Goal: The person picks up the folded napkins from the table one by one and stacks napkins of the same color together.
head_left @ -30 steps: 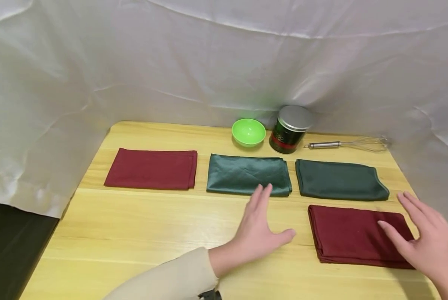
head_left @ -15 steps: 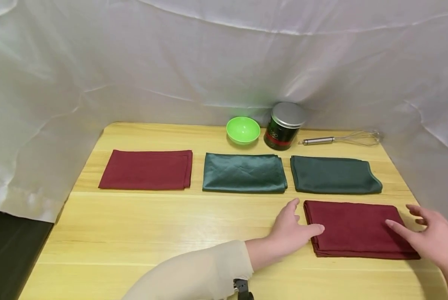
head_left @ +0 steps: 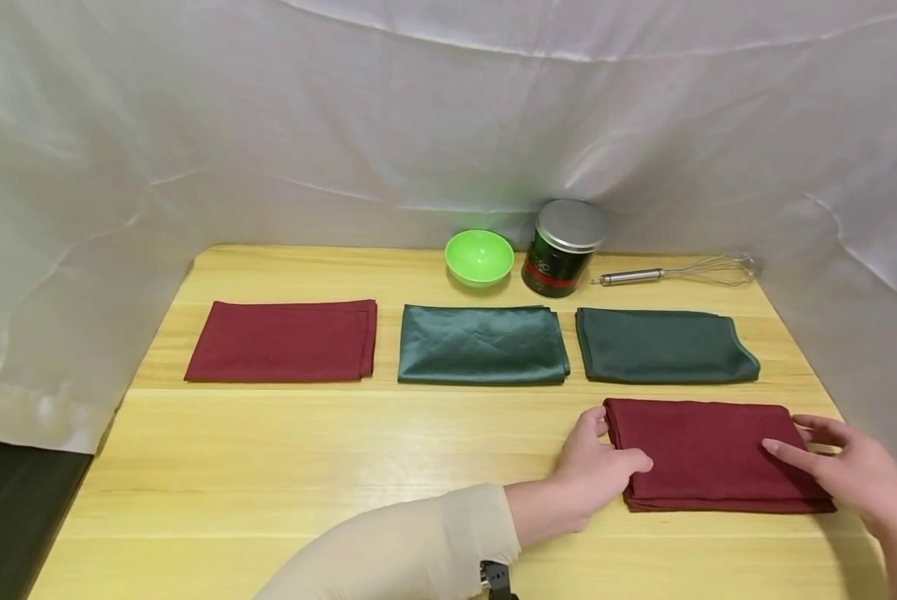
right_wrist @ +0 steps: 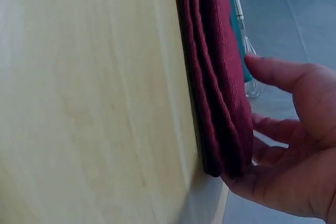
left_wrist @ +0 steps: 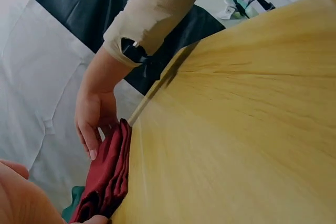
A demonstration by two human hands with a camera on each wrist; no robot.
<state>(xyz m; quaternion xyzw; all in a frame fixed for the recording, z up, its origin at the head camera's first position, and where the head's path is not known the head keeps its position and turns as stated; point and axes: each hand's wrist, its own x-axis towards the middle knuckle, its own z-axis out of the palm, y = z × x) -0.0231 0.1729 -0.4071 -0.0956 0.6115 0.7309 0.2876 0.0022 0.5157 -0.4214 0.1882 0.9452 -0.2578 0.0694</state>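
A thick folded dark red cloth [head_left: 711, 454] lies at the table's right front, several layers showing along its edge. My left hand [head_left: 587, 475] is at its left end, thumb over the top and fingers curled at the side. At the other end is my right hand [head_left: 854, 471], its thumb over the upper face. In the right wrist view, that hand's fingers [right_wrist: 270, 127] curl around the cloth's end, and the thumb tip sits close to its top. The left wrist view shows the red cloth [left_wrist: 107, 171] between both hands. Fingertips under the cloth are hidden.
Behind lie a dark green folded cloth [head_left: 666, 346], a shiny green folded cloth [head_left: 482, 346] and another red folded cloth [head_left: 283, 342]. Along the back stand a green bowl [head_left: 480, 258] and a lidded tin [head_left: 561, 250], with a whisk [head_left: 674, 271] lying beside them.
My left hand has moved right, to the red cloth's left end. My right hand has come down and its fingers have curled in at the right end. The head view has shifted slightly.
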